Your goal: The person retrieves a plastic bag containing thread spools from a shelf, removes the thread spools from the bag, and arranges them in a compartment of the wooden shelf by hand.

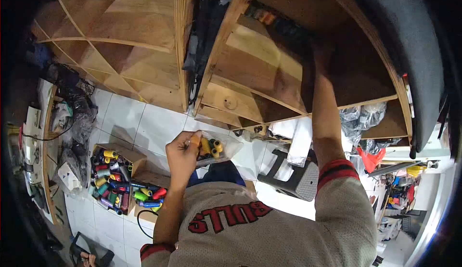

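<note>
My left hand (182, 150) is closed on the gathered edge of a clear plastic bag (232, 146) in front of my body. Inside the bag are several yellow and dark thread spools (211, 146). Something orange shows by the thumb. My right hand (321, 50) reaches deep into a compartment of the wooden shelf (269, 69). It is near a row of dark and orange items (276, 21), perhaps spools, along the compartment's back. Shadow hides its fingers, so whether it holds anything does not show.
An open cardboard box (137, 160) of many-coloured thread spools stands on the white tiled floor to the left. A dark step stool (293, 180) is below my right arm. Plastic-wrapped goods (363, 118) fill a lower shelf. Another wooden shelf (115, 26) stands at upper left.
</note>
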Demonstrator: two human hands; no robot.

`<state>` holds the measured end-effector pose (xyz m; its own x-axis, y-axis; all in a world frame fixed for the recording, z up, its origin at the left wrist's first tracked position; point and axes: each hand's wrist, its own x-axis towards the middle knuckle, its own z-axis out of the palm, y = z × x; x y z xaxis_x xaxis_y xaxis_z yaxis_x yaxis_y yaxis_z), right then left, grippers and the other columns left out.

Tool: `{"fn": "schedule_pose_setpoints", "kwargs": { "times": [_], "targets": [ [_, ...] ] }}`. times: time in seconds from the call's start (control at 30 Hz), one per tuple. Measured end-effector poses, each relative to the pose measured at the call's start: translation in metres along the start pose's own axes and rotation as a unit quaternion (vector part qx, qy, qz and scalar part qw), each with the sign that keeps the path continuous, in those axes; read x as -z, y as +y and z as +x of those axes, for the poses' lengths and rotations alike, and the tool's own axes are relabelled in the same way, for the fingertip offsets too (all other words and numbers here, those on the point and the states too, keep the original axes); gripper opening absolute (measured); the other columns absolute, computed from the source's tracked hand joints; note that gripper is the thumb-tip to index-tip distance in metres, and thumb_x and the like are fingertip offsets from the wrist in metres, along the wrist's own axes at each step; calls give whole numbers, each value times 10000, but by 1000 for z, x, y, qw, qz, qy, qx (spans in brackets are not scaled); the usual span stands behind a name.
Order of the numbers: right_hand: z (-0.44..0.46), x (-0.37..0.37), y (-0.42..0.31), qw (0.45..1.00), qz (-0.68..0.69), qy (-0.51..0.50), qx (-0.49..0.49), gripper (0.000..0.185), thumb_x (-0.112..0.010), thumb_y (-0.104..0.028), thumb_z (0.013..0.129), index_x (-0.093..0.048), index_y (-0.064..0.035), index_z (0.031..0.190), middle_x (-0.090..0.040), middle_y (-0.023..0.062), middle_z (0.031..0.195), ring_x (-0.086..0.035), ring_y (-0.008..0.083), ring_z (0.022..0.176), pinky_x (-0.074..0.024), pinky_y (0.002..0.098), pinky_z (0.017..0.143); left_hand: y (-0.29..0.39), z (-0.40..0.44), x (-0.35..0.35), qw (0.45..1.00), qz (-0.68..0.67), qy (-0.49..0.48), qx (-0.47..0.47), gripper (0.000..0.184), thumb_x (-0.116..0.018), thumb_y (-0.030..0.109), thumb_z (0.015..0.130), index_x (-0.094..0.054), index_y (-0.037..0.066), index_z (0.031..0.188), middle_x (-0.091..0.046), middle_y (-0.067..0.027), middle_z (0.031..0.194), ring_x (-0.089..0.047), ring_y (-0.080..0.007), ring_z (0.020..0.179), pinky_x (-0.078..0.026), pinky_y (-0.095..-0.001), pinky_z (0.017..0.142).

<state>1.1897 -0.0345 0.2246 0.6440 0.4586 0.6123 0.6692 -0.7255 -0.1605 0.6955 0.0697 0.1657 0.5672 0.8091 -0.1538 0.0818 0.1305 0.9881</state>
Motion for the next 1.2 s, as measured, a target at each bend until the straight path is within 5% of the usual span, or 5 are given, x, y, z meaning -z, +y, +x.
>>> {"fn": "schedule_pose_setpoints", "kwargs": {
  "times": [0.23,0.43,0.73,0.93,1.2],
  "targets": [
    [21,-44,47,991,-38,67,110,224,-564,-208,792,-630,-73,957,-626,138,894,-602,302,823,-466,394,756,-10,7,10,999,39,34,-2,191,-616,139,855,-620,-39,784,-586,-20,602,-509,-50,523,-396,-203,483],
    [13,-44,35,992,-120,-44,-15,180,-519,-100,862,-616,-25,993,-612,169,931,-589,314,887,-484,383,748,-6,11,15,998,19,51,-5,211,-615,163,857,-628,-40,802,-594,-29,611,-512,-56,546,-407,-203,509],
    [-8,-63,45,977,-79,152,125,156,-526,-68,834,-613,-2,945,-610,175,865,-586,285,848,-476,379,709,-17,15,20,997,44,58,0,198,-618,161,855,-640,-29,805,-611,-25,640,-507,-42,589,-422,-213,544],
    [-9,-48,28,960,-244,-138,3,204,-503,-88,842,-601,14,989,-602,223,953,-576,314,914,-459,415,741,-15,16,18,998,31,49,27,189,-611,146,857,-638,-37,815,-616,-30,654,-509,-46,592,-423,-206,552],
    [-30,-110,64,990,-85,62,-91,301,-453,-214,885,-635,25,876,-618,210,899,-601,310,882,-473,385,814,-22,18,16,998,13,51,16,152,-611,110,851,-634,-35,809,-601,-15,639,-481,-38,560,-400,-196,519]
  ]
}}
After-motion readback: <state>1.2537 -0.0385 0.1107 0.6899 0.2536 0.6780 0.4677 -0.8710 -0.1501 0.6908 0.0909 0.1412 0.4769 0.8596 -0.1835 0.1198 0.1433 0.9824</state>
